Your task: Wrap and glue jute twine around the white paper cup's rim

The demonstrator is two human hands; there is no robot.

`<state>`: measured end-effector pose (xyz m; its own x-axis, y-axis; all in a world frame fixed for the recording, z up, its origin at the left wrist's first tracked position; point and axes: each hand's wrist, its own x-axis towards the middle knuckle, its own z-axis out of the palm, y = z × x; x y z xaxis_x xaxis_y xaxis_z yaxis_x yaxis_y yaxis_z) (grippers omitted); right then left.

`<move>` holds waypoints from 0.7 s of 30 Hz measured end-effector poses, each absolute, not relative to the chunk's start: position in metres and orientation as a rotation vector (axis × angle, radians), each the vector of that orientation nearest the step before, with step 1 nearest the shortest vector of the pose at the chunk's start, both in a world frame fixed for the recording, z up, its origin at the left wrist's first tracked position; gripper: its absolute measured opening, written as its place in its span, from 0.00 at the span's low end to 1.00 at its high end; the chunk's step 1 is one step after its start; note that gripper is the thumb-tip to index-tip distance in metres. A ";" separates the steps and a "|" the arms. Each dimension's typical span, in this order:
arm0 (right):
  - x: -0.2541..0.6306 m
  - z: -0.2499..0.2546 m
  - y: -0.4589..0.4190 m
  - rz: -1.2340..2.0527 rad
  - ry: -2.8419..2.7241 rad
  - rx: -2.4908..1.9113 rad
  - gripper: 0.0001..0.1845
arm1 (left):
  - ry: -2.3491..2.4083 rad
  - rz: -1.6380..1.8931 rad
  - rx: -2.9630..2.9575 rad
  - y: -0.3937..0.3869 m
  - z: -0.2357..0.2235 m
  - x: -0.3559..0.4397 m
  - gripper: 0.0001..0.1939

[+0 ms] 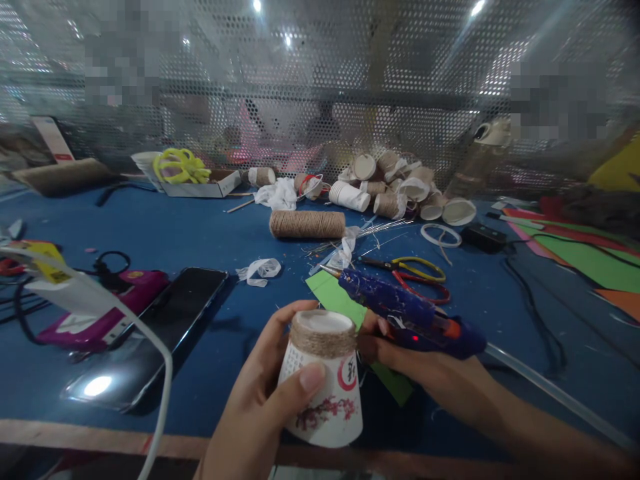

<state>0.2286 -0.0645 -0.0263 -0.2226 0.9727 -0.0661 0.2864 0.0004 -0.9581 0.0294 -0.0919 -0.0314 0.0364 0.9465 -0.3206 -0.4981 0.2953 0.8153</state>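
A white paper cup point(327, 407) printed with pink blossoms is held upside down in my left hand point(273, 380), thumb across its front. Brown twine point(323, 337) is wound around its narrow upper end. My right hand point(395, 353) grips a blue glue gun point(400, 300), its nozzle pointing left beyond the cup and a clear glue stick point(550, 387) sticking out behind. The fingers of that hand are partly hidden by the gun. Under the gun lies green paper point(333, 293). A spool of twine point(307, 225) rests farther back.
Scissors point(420, 270) lie behind the gun. Twine-wrapped cups point(390, 200) are heaped at the back. A phone point(150, 340), a purple power strip point(107, 307) and a white cable point(163, 373) occupy the left. Coloured paper sheets point(585, 247) are at right; a perforated metal panel point(320, 73) stands behind.
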 end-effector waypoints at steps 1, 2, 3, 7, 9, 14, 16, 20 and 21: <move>0.228 -0.025 -0.065 1.267 -1.580 -1.305 0.16 | 0.997 1.199 0.577 -0.092 -0.032 0.029 0.26; 0.227 -0.024 -0.064 1.281 -1.581 -1.278 0.15 | 1.002 1.194 0.581 -0.092 -0.032 0.029 0.26; 0.226 -0.023 -0.064 1.299 -1.582 -1.257 0.15 | 1.004 1.191 0.585 -0.092 -0.033 0.028 0.27; 0.225 -0.023 -0.063 1.321 -1.570 -1.245 0.14 | 0.995 1.181 0.605 -0.093 -0.033 0.027 0.27; 0.225 -0.024 -0.063 1.311 -1.552 -1.249 0.14 | 0.986 1.174 0.616 -0.093 -0.034 0.026 0.27; 0.224 -0.025 -0.062 1.385 -1.478 -1.211 0.11 | 0.984 1.185 0.703 -0.093 -0.037 0.026 0.26; 0.224 -0.025 -0.062 1.377 -1.426 -1.255 0.14 | 0.970 1.214 0.731 -0.093 -0.038 0.029 0.24; 0.224 -0.025 -0.061 1.262 -1.413 -1.322 0.16 | 1.032 1.256 0.758 -0.096 -0.039 0.035 0.26; 0.225 -0.025 -0.061 1.252 -1.428 -1.317 0.15 | 1.051 1.254 0.771 -0.096 -0.039 0.036 0.28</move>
<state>0.2245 -0.0611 -0.0255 -0.1305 0.9896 -0.0604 0.1895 -0.0349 -0.9813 0.0360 -0.0962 -0.0387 -0.0113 0.9798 -0.1997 -0.3677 0.1816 0.9120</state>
